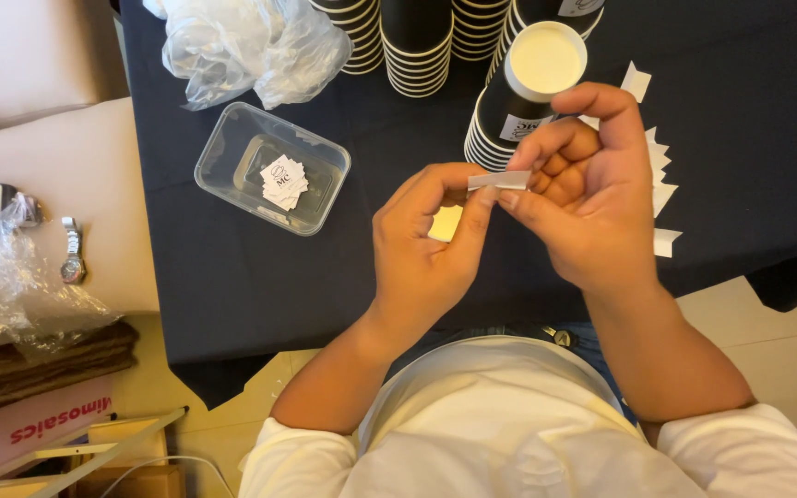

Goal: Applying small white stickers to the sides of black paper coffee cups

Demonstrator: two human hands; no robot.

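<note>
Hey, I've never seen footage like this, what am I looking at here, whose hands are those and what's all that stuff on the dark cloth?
There is one picture, taken by a camera worn on a person's head, looking down at their own two bare hands; no machine is involved. The left hand and right hand together pinch a small white paper strip between the fingertips. Below them is a table with a dark cloth. On it stand stacks of black paper cups, one leaning stack showing a cup's cream inside. To the left lies a clear plastic tub holding small white stickers, with crumpled clear plastic bags behind it. More white paper scraps lie past the right hand.
</note>
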